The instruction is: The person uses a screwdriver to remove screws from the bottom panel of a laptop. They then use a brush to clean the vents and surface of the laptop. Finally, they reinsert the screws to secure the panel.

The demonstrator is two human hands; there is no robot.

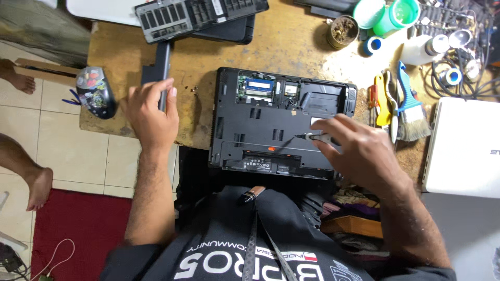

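Right hand [359, 151] works a screwdriver [312, 138] on an upturned black laptop [271, 125]; left hand [151, 112] rests on a battery bar.

The right hand grasps the screwdriver by its handle, fingers curled round it, the thin shaft running out to the left of the fingertips and down onto the laptop's underside. Just above that hand lies the opened bay with a memory module [258, 86] (green board, blue label). To its right, on the wooden table [291, 47], lie a blue-handled brush [411, 106] and a yellow tool [383, 101]. The left hand lies palm down, fingers spread and released, its fingertips on a long dark battery bar [162, 65], well to the left of the laptop. A few tiny screws [194, 89] sit just right of that hand; a sticker-covered mouse [96, 91] lies to its left at the table edge.
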